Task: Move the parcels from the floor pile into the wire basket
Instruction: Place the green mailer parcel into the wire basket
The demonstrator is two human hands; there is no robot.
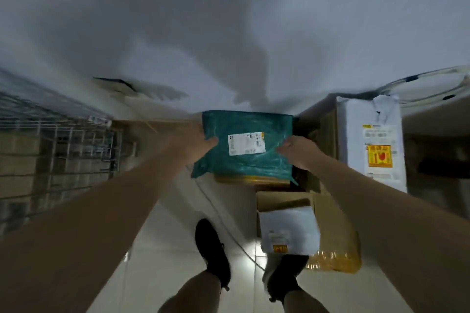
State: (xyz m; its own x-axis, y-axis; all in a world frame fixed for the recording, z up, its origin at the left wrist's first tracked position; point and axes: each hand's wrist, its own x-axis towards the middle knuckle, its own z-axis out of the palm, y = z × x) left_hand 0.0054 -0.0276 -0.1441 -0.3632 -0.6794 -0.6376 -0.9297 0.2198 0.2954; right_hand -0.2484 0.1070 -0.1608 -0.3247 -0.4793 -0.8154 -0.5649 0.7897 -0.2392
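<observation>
A teal plastic parcel (254, 165) with a white shipping label is held out in front of me above the floor pile. My left hand (195, 142) grips its left edge, thumb on top. My right hand (298, 151) grips its right edge. Under and near it lie other parcels: a tall white-wrapped box (372, 142) with a yellow sticker at the right, a small white-wrapped parcel (290, 230) on an open cardboard box (335, 231), and a yellow-taped package (251, 180) just below the teal one. The wire basket (58, 152) stands at the left, blurred, with several boxes inside.
My two feet in black shoes (212, 251) stand on the pale tiled floor. A thin cable (229, 231) runs across the tiles between them. A white wall rises ahead. A white hoop-like frame (427, 79) lies at the far right.
</observation>
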